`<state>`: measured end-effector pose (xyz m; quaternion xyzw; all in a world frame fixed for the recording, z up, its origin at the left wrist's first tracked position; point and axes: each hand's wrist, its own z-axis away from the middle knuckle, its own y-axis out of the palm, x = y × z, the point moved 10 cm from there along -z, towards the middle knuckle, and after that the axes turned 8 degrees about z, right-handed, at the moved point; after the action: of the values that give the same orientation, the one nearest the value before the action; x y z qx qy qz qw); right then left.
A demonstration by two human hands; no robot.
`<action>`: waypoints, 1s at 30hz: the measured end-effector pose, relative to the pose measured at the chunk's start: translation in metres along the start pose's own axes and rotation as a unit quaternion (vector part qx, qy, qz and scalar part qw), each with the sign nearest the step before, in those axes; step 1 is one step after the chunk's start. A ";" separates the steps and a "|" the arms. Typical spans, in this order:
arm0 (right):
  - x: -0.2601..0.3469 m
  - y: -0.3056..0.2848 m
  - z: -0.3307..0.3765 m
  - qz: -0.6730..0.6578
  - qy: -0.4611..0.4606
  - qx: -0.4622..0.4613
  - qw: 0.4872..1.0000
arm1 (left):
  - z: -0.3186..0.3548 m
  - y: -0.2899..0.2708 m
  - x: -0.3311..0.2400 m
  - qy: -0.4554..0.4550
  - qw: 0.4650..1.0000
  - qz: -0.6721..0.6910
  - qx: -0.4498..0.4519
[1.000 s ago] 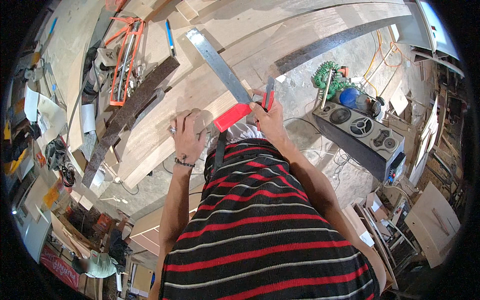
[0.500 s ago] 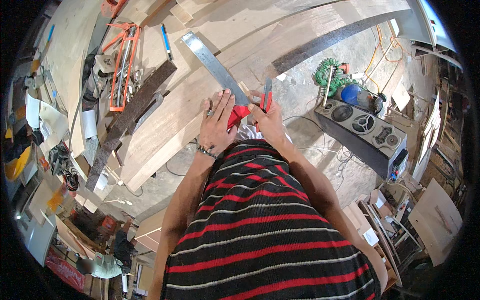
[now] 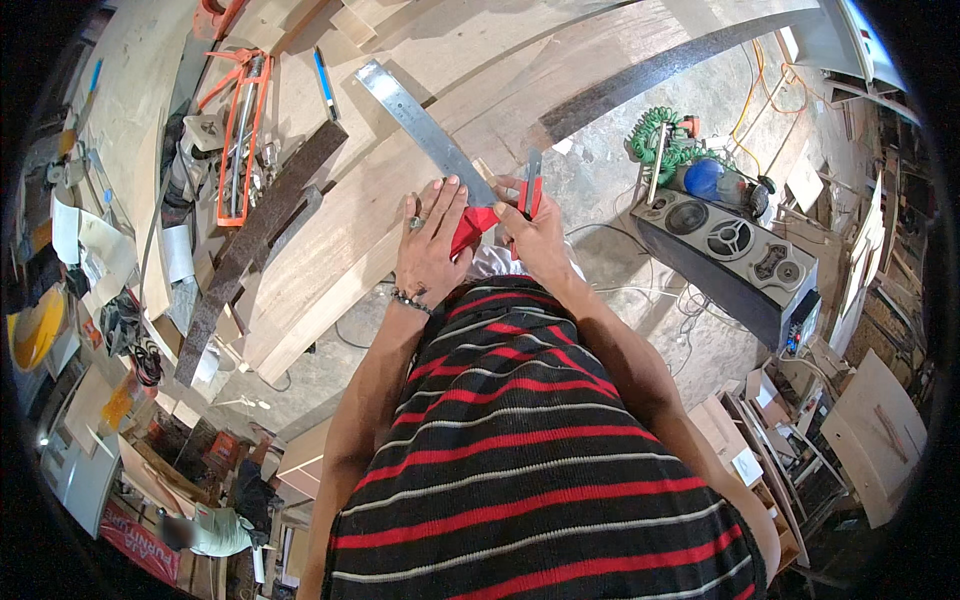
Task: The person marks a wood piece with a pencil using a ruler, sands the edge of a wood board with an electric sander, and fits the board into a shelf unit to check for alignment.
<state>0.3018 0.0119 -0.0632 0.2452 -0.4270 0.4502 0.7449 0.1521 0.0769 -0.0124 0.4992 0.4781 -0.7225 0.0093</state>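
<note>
My left hand point(image 3: 428, 245) lies over the lower end of a try square point(image 3: 422, 125), its fingers stretched along the metal blade and its thumb by the red stock, holding it to a long pale wooden board point(image 3: 325, 265). The blade slants across the board toward the upper left. Just right of the stock, my right hand point(image 3: 537, 238) is closed around a red utility knife point(image 3: 533, 190). Its grey blade end points up, close to the board's edge. Fingers partly cover the knife body and the square's stock.
An orange caulking gun point(image 3: 243, 140), a blue pencil-like tool point(image 3: 325, 82) and a dark strip point(image 3: 265, 235) lie left. At right stand a speaker box point(image 3: 725, 250) and a coiled green hose point(image 3: 650, 140). Another person point(image 3: 220, 530) is at lower left.
The view has shifted slightly. Both hands keep nearly the same places on the try square and the utility knife.
</note>
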 end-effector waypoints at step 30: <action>0.074 0.019 0.017 0.673 -0.104 0.060 0.730 | -0.004 0.011 -0.008 -0.021 0.994 -0.101 0.043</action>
<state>0.2948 0.0427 0.0084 -0.0170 -0.5273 0.8298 0.1818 0.1642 0.0696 -0.0144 0.4334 0.4945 -0.7496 -0.0752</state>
